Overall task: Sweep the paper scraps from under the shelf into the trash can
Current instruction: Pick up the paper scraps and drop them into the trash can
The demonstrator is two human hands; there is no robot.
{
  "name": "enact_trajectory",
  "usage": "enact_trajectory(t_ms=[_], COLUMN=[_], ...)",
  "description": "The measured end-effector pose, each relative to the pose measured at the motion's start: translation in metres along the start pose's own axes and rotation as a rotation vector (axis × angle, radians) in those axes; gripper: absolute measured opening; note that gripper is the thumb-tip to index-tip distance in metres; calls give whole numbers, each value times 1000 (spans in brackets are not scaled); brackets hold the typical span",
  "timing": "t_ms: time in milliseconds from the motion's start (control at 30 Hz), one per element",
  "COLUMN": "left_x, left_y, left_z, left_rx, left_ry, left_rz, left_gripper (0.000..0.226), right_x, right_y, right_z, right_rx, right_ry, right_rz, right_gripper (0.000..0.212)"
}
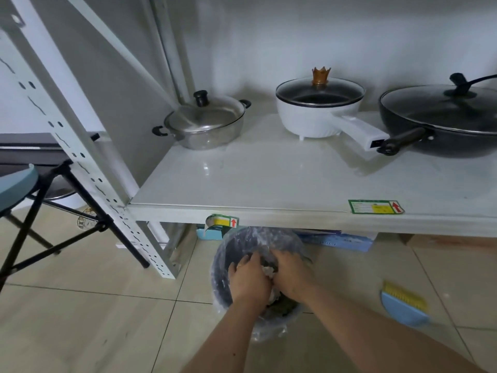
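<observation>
Plastic-lined trash can: the round dark trash can (224,267) with a clear plastic liner stands on the beige tiled floor (80,319), just in front of the white metal shelf (269,179), its far rim reaching under the shelf's front edge.
Left hand: the left hand (248,275) is inside the mouth of the trash can, palm down, fingers curled loosely, touching the crumpled pale paper scraps (269,271).
Right hand: the right hand (291,273) is beside the left, also inside the trash can, fingers bent down over the same paper scraps; how firmly either hand holds them I cannot tell.
Paper scraps: they sit pressed between the two hands, over darker waste in the trash can.
Dustpan: the small blue dustpan with a yellow brush (403,305) lies on the floor to the right of the trash can, apart from it.
On the shelf: a lidded stainless steel pot (204,125) at left, a white electric pan with a glass lid and crown-shaped knob (320,111) in the middle, a black lidded wok (441,122) at right.
Under the shelf: a light blue carton (208,234) and a blue-and-white flat box (341,240) lie behind the trash can.
Stool: a folding stool with a blue seat and black legs (40,200) stands well left of the trash can.
</observation>
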State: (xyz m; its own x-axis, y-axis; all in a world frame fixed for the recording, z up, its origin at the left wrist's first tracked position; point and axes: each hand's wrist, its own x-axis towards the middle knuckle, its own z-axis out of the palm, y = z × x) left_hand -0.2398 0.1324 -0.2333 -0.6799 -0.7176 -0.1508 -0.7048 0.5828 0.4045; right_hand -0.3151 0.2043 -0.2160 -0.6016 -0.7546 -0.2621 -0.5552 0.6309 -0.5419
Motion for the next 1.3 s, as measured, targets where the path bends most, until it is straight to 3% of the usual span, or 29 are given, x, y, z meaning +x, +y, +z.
enact_trajectory(t_ms=[33, 100, 233, 367, 500, 700, 1000, 1300], left_x=[0, 0, -4, -7, -12, -19, -26, -44], left_y=[0, 1, 0, -11, -17, -32, -58, -126], left_z=[-1, -4, -6, 0, 1, 1, -7, -34], left_rx=[39, 103, 166, 41, 160, 6, -90, -81], left_ry=[-6, -7, -4, -62, -116, -137, -84, -57], left_rz=[15, 20, -2, -84, -162, -364, -387, -453], left_gripper=[38, 32, 33, 73, 57, 65, 59, 53], right_x=[-1, -1, -2, -5, -9, -9, -9, -5], right_y=[-1, -3, 3, 11, 20, 29, 15, -46], right_z=[-2, -3, -4, -4, 0, 3, 15, 54], right_rx=[22, 3, -130, -142, -120, -12, -11, -18], right_ry=[13, 68, 100, -15, -81, -120, -104, -177], right_rz=[13, 50, 75, 89, 151, 255, 275, 200], right_gripper=[42, 15, 29, 58, 72, 73, 70, 69])
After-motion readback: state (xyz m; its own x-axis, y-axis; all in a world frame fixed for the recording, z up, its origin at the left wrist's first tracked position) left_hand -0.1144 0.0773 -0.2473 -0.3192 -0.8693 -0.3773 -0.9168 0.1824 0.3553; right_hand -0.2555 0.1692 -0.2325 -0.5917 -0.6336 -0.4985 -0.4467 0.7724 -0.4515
